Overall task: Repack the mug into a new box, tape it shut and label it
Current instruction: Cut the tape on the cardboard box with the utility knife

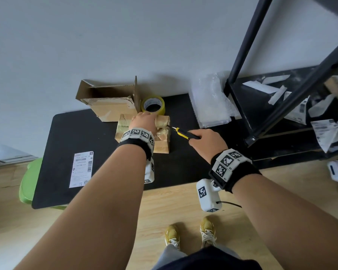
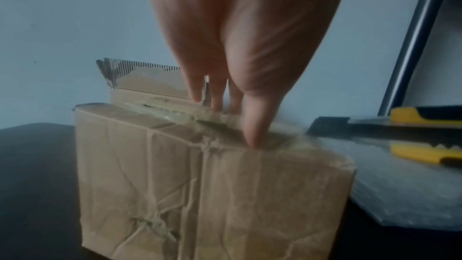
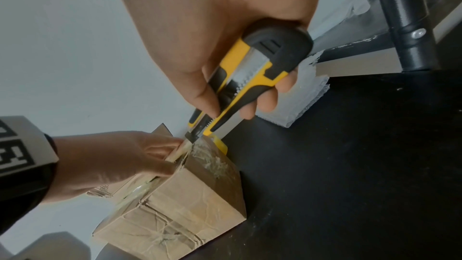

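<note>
Left hand (image 1: 143,122) presses straight fingers onto the taped, crumpled box (image 3: 200,201) on the black table (image 1: 86,133). Right hand (image 1: 207,141) grips a yellow utility knife (image 3: 250,78), blade at the box's top seam.

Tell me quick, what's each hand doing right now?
Left hand: open, fingers pressing down on the taped box.
Right hand: gripping the yellow utility knife, blade at the box top.

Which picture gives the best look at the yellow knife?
The right wrist view: the knife fills it, held by the right hand. The head view shows it small; the left wrist view only its front end.
</note>
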A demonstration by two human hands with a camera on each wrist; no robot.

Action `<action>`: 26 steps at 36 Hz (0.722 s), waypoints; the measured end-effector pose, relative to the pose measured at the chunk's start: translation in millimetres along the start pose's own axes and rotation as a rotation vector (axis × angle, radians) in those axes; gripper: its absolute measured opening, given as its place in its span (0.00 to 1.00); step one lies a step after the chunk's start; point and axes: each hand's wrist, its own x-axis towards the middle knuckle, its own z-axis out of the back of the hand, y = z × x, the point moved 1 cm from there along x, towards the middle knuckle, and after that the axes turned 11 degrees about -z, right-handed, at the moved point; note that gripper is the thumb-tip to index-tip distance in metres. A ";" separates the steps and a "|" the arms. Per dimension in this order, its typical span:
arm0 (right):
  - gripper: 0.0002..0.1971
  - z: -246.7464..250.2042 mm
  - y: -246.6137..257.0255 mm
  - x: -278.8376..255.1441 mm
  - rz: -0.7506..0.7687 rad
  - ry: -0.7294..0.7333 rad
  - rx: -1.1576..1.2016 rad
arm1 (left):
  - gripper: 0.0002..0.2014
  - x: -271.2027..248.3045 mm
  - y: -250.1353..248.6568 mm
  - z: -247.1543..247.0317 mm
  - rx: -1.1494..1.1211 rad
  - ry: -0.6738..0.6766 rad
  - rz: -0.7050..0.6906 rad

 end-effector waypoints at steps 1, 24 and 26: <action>0.12 -0.3 -0.3 -0.2 -0.004 -0.005 0.000 | 0.28 -0.6 -0.8 -0.7 0.012 0.000 0.003; 0.22 -12.7 8.3 -2.3 0.153 -0.276 -0.418 | 0.27 -8.8 -10.7 5.5 0.158 0.126 -0.023; 0.22 -13.5 10.0 -1.6 0.157 -0.293 -0.429 | 0.27 -9.5 -11.0 4.1 0.156 0.126 -0.019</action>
